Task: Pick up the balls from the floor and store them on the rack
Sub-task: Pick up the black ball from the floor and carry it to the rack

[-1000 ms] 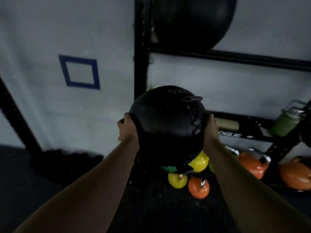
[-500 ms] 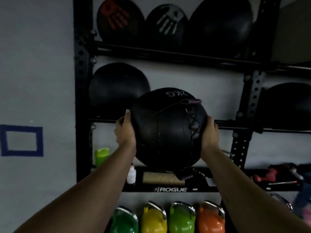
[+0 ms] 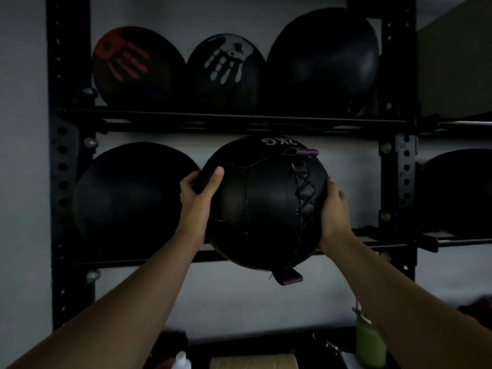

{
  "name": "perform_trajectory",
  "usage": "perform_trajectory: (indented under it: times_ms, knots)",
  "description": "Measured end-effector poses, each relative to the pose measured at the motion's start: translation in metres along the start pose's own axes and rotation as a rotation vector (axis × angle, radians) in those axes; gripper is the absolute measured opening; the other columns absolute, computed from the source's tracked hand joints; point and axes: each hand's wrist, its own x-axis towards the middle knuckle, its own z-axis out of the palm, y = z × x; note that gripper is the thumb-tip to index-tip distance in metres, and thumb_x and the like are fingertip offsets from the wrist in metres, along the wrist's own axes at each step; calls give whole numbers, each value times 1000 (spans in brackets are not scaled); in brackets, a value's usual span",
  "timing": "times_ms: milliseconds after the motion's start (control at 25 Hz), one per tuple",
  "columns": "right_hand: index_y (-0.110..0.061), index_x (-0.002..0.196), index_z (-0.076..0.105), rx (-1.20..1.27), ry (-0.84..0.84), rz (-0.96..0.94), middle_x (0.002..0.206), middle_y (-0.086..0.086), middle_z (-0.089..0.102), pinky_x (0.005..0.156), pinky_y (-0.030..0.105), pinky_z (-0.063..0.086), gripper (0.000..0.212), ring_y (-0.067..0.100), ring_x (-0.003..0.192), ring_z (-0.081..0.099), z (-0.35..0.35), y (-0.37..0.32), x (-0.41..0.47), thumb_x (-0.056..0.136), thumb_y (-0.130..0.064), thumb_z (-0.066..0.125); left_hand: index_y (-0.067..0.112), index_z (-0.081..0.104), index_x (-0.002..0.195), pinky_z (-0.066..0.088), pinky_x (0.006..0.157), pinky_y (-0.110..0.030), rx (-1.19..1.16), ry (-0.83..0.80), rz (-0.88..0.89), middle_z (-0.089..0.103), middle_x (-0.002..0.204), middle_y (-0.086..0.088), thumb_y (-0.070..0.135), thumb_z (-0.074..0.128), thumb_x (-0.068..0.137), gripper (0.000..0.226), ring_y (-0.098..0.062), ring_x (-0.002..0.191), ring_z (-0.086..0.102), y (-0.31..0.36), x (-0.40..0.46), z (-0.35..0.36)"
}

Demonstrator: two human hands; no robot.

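Medicine ball (image 3: 262, 206) higher, nearer rack (image 3: 226, 119)

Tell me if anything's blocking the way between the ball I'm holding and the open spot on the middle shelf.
Nothing visible does. The ball, held between the left hand and right hand, is in front of the bare stretch of the middle shelf. The shelved ball sits to its left, beside that gap.

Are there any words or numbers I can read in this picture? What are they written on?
"2KG", printed upside down near the top of the black ball held between the left hand and right hand.
Small numbers on the rack upright at right: too blurred to read.
The red handprint ball and white handprint ball on the top shelf carry pictures, no words.
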Motion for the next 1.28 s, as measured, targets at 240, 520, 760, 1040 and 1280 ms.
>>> perform_trajectory:
  times_ms: [240, 520, 760, 1040, 1280]
  knots:
    - [-40, 141, 47, -172, -88, -109, 141, 11, 57, 107, 54, 51, 81, 33, 121, 62, 35, 22, 75, 69, -75, 58, 37, 41, 159, 50, 106, -32, 173, -60, 98, 48, 159, 5, 81, 79, 59, 115, -18, 141, 53, -45, 68, 18]
    - [-45, 149, 45, -471, -359, -328, 151, 6, 43, 109, 44, 43, 58, 28, 132, 50, 54, 52, 166, 95, -67, 48, 30, 65, 142, 41, 113, -25, 381, 50, 261, 59, 143, 13, 49, 64, 100, 46, -4, 132, 53, -89, 140, 60]
    - [-52, 150, 36, -528, -333, -412, 156, 3, 37, 121, 60, 27, 64, 28, 146, 33, 65, 75, 182, 92, -76, 39, 38, 76, 124, 46, 110, -25, 331, 180, 255, 72, 134, 18, 63, 66, 85, 48, 0, 128, 64, -115, 160, 61]
    - [-45, 153, 34, -548, -380, -422, 154, 6, 37, 123, 58, 23, 63, 31, 146, 30, 59, 71, 178, 96, -70, 40, 60, 70, 107, 43, 96, -15, 501, 176, 205, 71, 131, 15, 54, 58, 101, 15, -5, 123, 64, -98, 147, 68]
    - [-38, 153, 37, -659, -522, -343, 147, 10, 44, 114, 55, 41, 65, 34, 137, 43, 43, 36, 174, 95, -67, 46, 25, 47, 158, 35, 115, -34, 975, 48, 110, 50, 163, -10, 44, 35, 113, 50, -32, 149, 47, -61, 141, 78]
